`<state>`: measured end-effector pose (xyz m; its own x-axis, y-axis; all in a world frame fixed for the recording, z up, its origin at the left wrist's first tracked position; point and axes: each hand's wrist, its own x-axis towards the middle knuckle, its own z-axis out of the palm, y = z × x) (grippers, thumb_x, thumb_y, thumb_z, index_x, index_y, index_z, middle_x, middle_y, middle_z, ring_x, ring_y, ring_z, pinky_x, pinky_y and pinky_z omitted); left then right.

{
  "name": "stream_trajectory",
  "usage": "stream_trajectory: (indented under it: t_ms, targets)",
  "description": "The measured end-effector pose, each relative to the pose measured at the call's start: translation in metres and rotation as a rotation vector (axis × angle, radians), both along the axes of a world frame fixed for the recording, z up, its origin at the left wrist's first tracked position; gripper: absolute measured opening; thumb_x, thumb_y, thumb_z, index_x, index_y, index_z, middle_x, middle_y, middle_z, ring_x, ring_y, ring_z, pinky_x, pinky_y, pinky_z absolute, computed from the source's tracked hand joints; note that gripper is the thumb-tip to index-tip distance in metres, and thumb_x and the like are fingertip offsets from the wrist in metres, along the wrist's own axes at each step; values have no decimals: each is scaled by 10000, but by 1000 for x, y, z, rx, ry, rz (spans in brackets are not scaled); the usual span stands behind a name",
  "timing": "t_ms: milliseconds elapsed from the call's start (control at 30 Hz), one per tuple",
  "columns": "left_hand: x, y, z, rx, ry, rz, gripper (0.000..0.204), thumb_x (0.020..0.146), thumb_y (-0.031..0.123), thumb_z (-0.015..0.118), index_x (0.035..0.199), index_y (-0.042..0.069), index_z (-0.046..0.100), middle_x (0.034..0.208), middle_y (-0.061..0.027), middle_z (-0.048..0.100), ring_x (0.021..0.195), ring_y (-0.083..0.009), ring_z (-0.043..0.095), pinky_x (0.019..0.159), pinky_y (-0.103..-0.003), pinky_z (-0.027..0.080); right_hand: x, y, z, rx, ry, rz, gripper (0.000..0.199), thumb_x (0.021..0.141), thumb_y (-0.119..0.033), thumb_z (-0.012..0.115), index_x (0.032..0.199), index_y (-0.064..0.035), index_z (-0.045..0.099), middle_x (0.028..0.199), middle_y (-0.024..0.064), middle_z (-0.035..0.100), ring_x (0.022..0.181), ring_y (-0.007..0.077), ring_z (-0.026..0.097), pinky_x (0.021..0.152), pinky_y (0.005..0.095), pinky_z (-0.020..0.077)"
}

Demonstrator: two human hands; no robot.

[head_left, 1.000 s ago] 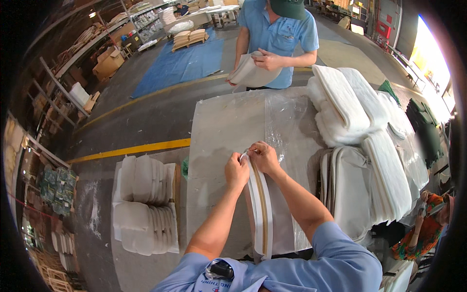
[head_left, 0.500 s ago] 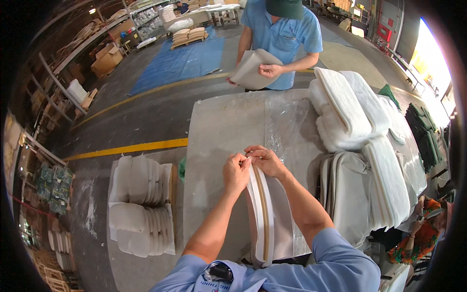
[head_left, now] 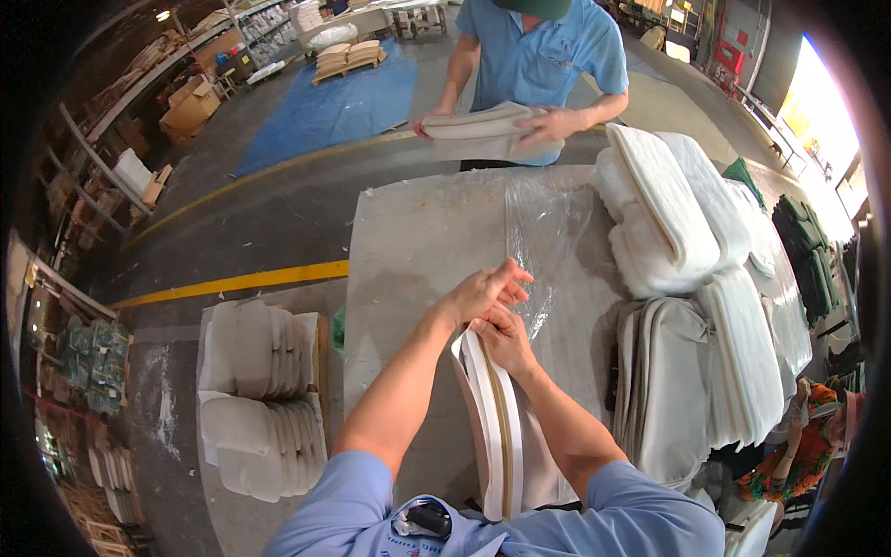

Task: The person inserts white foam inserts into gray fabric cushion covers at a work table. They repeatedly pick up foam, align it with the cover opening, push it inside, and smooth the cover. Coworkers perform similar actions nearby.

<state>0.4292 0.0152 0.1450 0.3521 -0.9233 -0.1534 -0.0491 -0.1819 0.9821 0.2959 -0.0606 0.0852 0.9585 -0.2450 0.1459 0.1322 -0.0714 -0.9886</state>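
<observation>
A stack of flat white fabric pads stands on edge on the grey table, close to my body. My right hand grips the far end of the stack. My left hand lies just above it, fingers spread, touching a clear plastic bag that lies flat on the table beyond the stack. The bag's mouth is near my hands; how far it is pulled over the pads I cannot tell.
Across the table a person in a blue shirt holds a folded grey pad. Piles of white padded pieces and grey pieces fill the table's right side. More white pieces sit on a pallet at left. A yellow floor line runs left.
Both my hands have drawn back toward me along the pad stack. My left hand has opened and now rests above the right one. The person opposite has lowered the folded pad.
</observation>
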Motion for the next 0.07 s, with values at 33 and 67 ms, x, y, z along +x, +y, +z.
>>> stream_trajectory:
  t_ms: [33,67]
  targets:
    - [-3,-4,0,40,-45,-44,970,995,875,285,1472,98,618,1301,-184,693,1164,-331,680,1071,-476,525,-2,-4,-8,8,-13,-13,145,1009,-138,711,1067,-13,755,1113,83,766,1058,258,668,971,388,519]
    - [-8,-7,0,80,-90,-86,976,986,884,284,1516,127,599,1367,-197,680,1163,-350,678,1081,-500,517,-4,-7,-16,17,-27,-25,148,1009,-145,715,1068,-16,757,1106,78,768,1041,266,666,970,395,521]
